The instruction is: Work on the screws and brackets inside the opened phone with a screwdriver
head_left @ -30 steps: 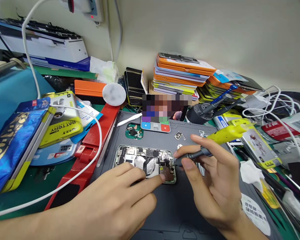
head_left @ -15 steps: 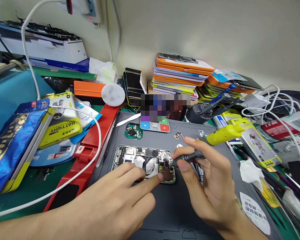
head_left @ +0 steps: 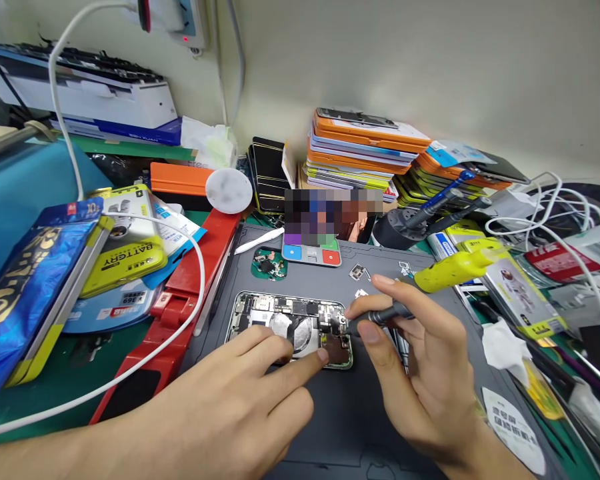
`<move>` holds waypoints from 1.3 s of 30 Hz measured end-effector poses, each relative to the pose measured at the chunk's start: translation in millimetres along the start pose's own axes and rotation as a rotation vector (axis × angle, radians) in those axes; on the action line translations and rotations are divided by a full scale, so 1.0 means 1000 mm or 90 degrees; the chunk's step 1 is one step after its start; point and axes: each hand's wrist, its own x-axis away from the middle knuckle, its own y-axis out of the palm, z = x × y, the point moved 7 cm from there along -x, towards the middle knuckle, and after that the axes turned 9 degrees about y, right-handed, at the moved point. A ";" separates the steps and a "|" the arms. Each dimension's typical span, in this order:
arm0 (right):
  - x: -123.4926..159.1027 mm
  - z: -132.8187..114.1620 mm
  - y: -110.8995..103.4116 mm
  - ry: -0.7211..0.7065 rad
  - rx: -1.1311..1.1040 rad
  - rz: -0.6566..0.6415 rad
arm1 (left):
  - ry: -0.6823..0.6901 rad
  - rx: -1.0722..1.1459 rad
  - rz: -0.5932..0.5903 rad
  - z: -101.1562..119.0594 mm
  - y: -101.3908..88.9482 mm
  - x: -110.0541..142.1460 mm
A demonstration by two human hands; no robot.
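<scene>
Against a pale wall (head_left: 405,60), my cluttered green table (head_left: 55,380) carries a dark grey rectangular mat (head_left: 340,427). On it lies an opened, silver-rimmed smartphone (head_left: 300,333) with bare circuitry. My left hand (head_left: 250,400) is loosely spread, clasping nothing I can see, index fingertip on the phone's brown corner. My right hand (head_left: 420,380) pinches a slim dark-grey screwdriver (head_left: 385,315) at its right end.

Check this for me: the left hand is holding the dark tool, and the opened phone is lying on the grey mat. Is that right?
Not quite: the right hand is holding the dark tool, not the left hand, as the head view shows. The opened phone is lying on the grey mat, just as you said.
</scene>
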 end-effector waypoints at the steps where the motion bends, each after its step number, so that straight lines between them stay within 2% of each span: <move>1: 0.000 0.000 0.000 0.000 -0.001 0.001 | 0.001 -0.001 0.001 0.000 0.000 0.001; 9: 0.001 0.000 -0.001 0.005 0.008 0.003 | 0.003 -0.010 -0.004 0.000 -0.002 -0.001; 10: 0.001 0.000 -0.001 0.005 0.011 0.002 | 0.040 -0.003 0.020 0.003 -0.004 -0.003; 11: 0.001 0.000 -0.001 0.004 0.013 0.001 | 0.006 -0.008 -0.005 -0.001 -0.001 -0.003; 35: -0.001 0.000 -0.001 0.001 0.004 0.000 | 0.020 0.012 0.019 0.002 0.000 0.001; 39: -0.001 0.000 0.000 0.004 0.006 -0.004 | 0.001 0.005 0.016 0.000 -0.001 0.000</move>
